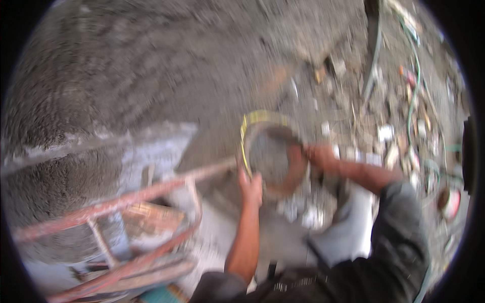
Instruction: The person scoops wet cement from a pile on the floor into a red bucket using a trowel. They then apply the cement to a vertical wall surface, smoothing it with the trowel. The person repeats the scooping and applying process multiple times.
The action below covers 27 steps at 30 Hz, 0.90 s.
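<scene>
A round, shallow pan (290, 186) with a yellow strip along part of its rim is held out in front of me, tilted and smeared by motion. My left hand (250, 189) grips its near left edge. On the opposite side, my right hand (322, 157) is closed on the right rim. The inside of the pan looks grey and dusty; I cannot make out whether anything lies in it. Wet-looking grey mortar (146, 65) spreads over the ground beyond the pan.
A reddish tubular metal frame (126, 199) reaches in from the lower left, close to my left arm. Rubble and broken pieces (386, 134) litter the right side. A green hose (417, 65) runs through them, near a red and white round container (451, 204).
</scene>
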Each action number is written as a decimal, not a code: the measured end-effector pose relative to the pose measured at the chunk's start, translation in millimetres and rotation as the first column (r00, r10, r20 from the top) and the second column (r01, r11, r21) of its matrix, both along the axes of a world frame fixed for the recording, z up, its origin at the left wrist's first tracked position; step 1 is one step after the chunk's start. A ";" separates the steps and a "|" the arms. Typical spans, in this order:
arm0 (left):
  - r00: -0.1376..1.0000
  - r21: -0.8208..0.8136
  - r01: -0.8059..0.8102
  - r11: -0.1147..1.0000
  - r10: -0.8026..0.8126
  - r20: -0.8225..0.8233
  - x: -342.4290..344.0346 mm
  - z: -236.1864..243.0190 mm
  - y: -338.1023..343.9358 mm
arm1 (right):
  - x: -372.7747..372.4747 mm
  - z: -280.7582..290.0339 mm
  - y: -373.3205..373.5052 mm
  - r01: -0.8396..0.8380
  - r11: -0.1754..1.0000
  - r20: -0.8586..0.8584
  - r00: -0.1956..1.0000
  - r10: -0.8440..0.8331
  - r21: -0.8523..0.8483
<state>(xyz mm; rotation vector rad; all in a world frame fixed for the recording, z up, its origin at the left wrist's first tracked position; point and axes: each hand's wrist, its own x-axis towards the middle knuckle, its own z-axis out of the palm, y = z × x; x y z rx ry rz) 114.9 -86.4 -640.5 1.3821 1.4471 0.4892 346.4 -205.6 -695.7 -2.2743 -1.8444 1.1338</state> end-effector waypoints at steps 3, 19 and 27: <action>0.988 0.000 0.132 0.991 -0.132 0.079 30.1 115.1 0.9 | -10.7 58.1 -42.9 -0.121 0.987 -0.100 0.986 0.131 0.104; 0.938 -0.210 -0.060 0.976 0.128 0.323 31.7 294.8 16.8 | 10.8 314.7 -46.6 0.266 0.915 -0.911 0.199 -0.361 -0.304; 0.935 -0.474 -0.244 0.846 0.335 0.117 8.1 272.5 45.4 | -9.5 347.8 -19.6 0.755 0.477 -0.888 -0.432 -0.155 -0.450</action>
